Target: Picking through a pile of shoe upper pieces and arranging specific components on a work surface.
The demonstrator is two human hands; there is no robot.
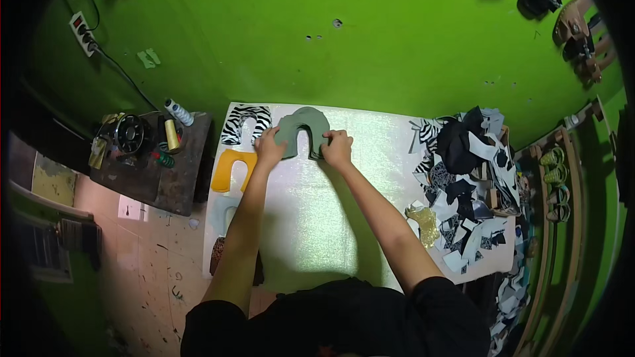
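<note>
Grey-green U-shaped pieces (309, 118), which seem to lie stacked, are on the white table with the opening toward me. My left hand (270, 149) grips the lower end of their left leg. On the opposite leg, my right hand (337, 149) holds the outer edge with bent fingers. Left of them lies a zebra-striped U-shaped piece (231, 133). Below that is a mustard-yellow one (221, 173), close to my left wrist. A pale grey piece (217, 217) and a dark patterned piece (217, 252) follow down the table's left edge, partly hidden by my left forearm.
Fabric scraps (463, 205) and a gold piece (423, 220) heap on the table's right side. At left stands a dark sewing-machine table (175, 185) with thread spools (172, 135). A green wall (397, 46) rises behind; sandals (557, 175) sit on a right-hand rack.
</note>
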